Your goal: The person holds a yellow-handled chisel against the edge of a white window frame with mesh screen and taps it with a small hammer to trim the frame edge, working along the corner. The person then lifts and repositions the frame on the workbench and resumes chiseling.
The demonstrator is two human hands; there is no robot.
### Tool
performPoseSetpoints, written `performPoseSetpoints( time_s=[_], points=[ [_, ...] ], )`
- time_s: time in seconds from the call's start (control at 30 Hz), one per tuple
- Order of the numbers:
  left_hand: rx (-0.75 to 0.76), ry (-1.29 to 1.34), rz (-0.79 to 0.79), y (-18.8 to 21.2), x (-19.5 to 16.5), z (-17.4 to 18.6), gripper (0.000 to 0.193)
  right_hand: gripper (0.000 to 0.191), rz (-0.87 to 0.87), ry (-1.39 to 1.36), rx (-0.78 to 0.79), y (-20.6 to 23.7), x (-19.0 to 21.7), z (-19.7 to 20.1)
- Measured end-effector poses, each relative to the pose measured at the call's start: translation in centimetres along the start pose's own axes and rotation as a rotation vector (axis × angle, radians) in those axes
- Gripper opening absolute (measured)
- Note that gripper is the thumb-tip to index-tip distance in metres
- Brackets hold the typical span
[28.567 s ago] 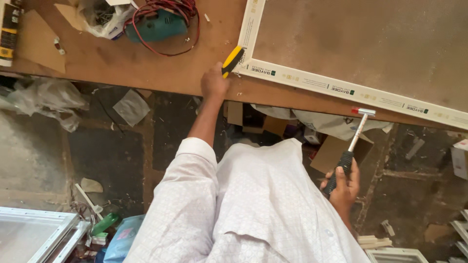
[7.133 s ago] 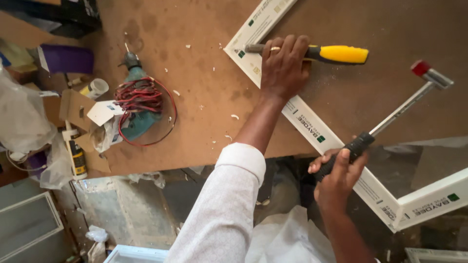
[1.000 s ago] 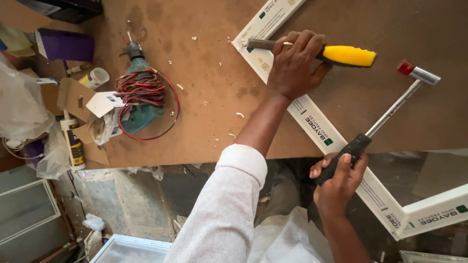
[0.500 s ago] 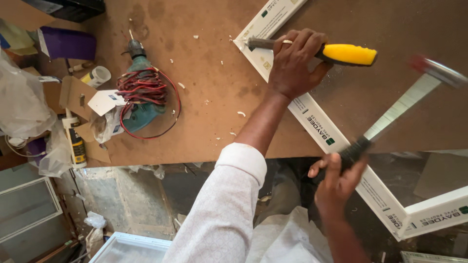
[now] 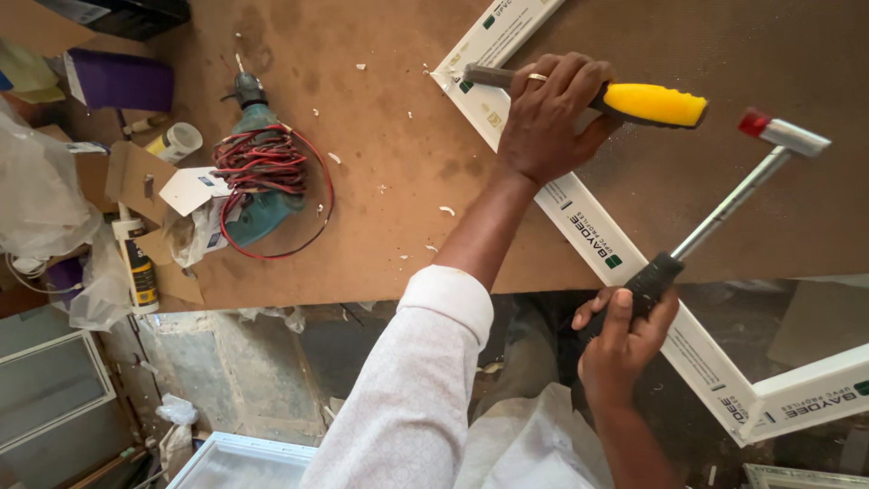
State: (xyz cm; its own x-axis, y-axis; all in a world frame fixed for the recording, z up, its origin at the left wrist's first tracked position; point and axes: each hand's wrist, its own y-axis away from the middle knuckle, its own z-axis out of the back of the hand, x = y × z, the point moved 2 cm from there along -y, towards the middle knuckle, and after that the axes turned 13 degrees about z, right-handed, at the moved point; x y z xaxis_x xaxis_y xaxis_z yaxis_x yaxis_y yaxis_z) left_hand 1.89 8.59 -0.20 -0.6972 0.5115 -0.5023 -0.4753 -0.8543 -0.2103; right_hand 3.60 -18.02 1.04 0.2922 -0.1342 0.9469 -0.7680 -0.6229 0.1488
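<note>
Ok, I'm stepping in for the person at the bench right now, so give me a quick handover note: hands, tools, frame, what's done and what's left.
Left hand: gripping the yellow-handled chisel, its tip at the corner of the white window frame.
Right hand: holding the hammer by its black grip, head raised beside the chisel's butt, not touching.
Frame lies on the brown board, one corner overhanging the edge.
Done: white chips scattered on the board.
Left: cannot tell how much; the corner is under the chisel.
Teal drill lies idle at the left.

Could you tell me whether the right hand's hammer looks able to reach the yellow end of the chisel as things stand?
Probably yes. The right hand holds the hammer raised, its head close beside the yellow chisel handle, with bare board between. The left hand grips further down, leaving the yellow end exposed.
</note>
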Motion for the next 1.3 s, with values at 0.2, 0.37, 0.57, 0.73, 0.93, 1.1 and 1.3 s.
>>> performPoseSetpoints(
  time_s=[0.2,0.37,0.57,0.73,0.93,1.1,1.3],
  points=[
    [0.005,0.006,0.005,0.0,0.0,-0.1,0.052,0.047,0.068,0.031,0.038,-0.7,0.5,0.2],
    [-0.052,-0.008,0.098,-0.4,0.4,0.0,0.044,0.048,-0.03,-0.036,0.021,-1.5,0.9,0.1],
    [-0.058,0.003,0.032,-0.2,0.2,0.0,0.045,0.036,-0.002,-0.016,0.037,-1.5,1.4,-0.4],
    [0.025,0.012,0.012,0.1,0.4,0.0,0.047,0.039,0.065,-0.011,-0.019,-1.8,1.7,-0.3],
    [0.029,-0.006,0.039,-0.2,0.2,-0.2,0.052,0.04,0.043,-0.032,-0.048,-2.3,1.7,0.1],
    [0.02,-0.016,0.053,-0.1,0.3,-0.2,0.051,0.044,-0.021,-0.026,0.045,-2.4,1.4,0.3],
    [0.018,-0.062,0.072,-0.2,0.3,-0.3,0.049,0.048,-0.026,-0.064,0.027,-2.3,1.1,0.1]
  ],
)
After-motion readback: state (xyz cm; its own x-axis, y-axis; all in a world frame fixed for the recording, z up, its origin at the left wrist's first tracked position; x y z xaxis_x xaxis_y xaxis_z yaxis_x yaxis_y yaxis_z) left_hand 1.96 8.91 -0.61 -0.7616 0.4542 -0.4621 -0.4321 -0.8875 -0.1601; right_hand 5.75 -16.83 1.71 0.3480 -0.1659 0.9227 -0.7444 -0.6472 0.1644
